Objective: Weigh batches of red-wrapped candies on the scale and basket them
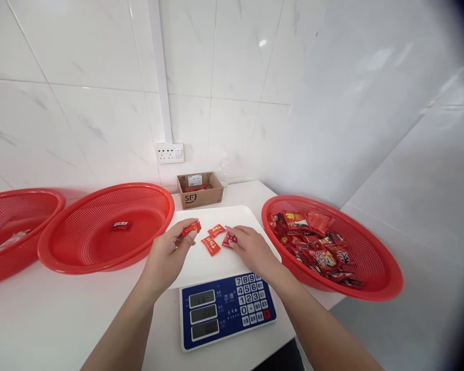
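Observation:
My left hand [172,251] pinches a small red packet [192,228] between thumb and fingers, over the left side of the scale's white weighing tray [193,269]. On the tray's right side, my right hand [252,248] has its fingers closed on a dark red packet [229,237]. Between the hands, a red packet with yellow print [216,230] and another red packet [211,246] lie flat on the tray. Below it sits the scale's blue panel [229,309] with keys and three small displays.
At right, a red perforated basket [386,278] holds many red packets. Another red basket [58,257] at left has one small packet in it; a third basket [42,198] stands at the far left. A cardboard box [203,198] with red packets stands behind the scale, near a wall socket [170,153].

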`<action>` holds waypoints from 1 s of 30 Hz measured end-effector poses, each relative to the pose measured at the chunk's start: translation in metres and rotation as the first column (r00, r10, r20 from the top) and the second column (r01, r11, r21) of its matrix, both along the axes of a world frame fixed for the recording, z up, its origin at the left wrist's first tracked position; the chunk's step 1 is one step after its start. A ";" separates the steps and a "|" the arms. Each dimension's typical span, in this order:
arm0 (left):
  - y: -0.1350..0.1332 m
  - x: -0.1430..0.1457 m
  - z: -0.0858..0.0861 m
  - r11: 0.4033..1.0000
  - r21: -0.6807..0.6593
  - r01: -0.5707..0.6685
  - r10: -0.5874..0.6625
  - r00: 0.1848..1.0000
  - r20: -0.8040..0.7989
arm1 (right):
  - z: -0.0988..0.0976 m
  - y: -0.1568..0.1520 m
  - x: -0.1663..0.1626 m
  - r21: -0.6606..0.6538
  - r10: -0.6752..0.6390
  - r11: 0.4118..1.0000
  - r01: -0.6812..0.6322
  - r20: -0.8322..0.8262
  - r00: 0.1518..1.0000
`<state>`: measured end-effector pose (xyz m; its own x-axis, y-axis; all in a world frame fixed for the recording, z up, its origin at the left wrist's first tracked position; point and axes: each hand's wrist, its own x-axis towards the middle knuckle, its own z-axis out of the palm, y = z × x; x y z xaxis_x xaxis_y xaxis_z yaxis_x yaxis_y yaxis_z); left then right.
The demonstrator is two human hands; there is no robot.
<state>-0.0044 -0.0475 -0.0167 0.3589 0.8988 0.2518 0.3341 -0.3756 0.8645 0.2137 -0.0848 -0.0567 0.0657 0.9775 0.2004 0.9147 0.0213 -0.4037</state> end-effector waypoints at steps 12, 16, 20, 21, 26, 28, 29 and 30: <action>-0.001 0.000 0.004 0.999 0.027 0.019 -0.018 0.999 -0.027 | 0.003 -0.009 -0.021 0.099 0.242 0.965 -0.243 0.027 0.970; -0.002 -0.001 0.005 0.999 0.030 0.016 -0.015 0.999 -0.036 | 0.002 -0.010 -0.028 0.039 0.295 0.954 -0.297 0.037 0.955; -0.002 -0.001 0.004 0.999 0.024 0.027 -0.026 0.999 -0.046 | -0.002 -0.007 -0.021 0.041 0.274 0.961 -0.274 0.018 0.962; -0.002 -0.001 0.004 0.999 0.021 0.030 -0.029 0.998 -0.047 | -0.003 -0.007 -0.019 0.048 0.276 0.960 -0.277 0.015 0.961; -0.001 -0.001 0.005 0.999 0.019 0.032 -0.031 0.998 -0.059 | -0.007 -0.009 -0.011 0.081 0.241 0.968 -0.237 -0.046 0.969; -0.002 -0.001 0.006 0.999 0.023 0.030 -0.028 0.997 -0.068 | -0.008 -0.009 -0.010 0.073 0.192 0.980 -0.187 -0.064 0.979; -0.002 -0.001 0.006 0.999 0.024 0.029 -0.027 0.997 -0.073 | -0.008 -0.008 -0.010 0.064 0.171 0.984 -0.167 -0.074 0.982; -0.002 -0.001 0.006 0.999 0.026 0.029 -0.027 0.997 -0.078 | -0.008 -0.008 -0.010 0.053 0.154 0.987 -0.150 -0.085 0.984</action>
